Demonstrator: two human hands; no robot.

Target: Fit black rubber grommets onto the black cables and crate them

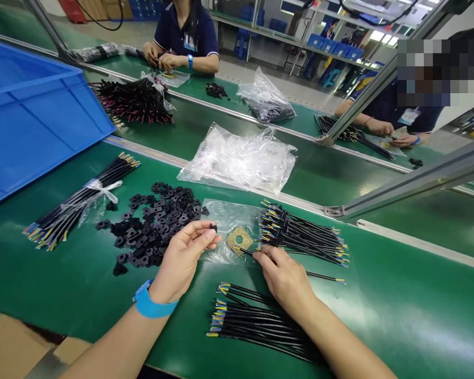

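Observation:
My left hand [193, 242] pinches a small black rubber piece [213, 227] between thumb and fingers. Beside it spreads a pile of similar black pieces [158, 221]. My right hand [282, 271] is closed on a black cable [324, 276], whose stripped end points left toward a yellowish square plate with a round hole [234, 249]. That plate lies on a clear plastic bag [217, 210]. Just beyond my right hand sits a stack of black cables with black pieces on them [304, 231]. Nearer me lies a row of plain black cables [256, 321], partly hidden by my right forearm.
A tied cable bundle [82, 202] lies left, beside a large blue bin [35, 116]. A clear bag [240, 158] rests at the bench's far edge. A metal post [395, 184] slants up at right. Two people [187, 42] work across the line.

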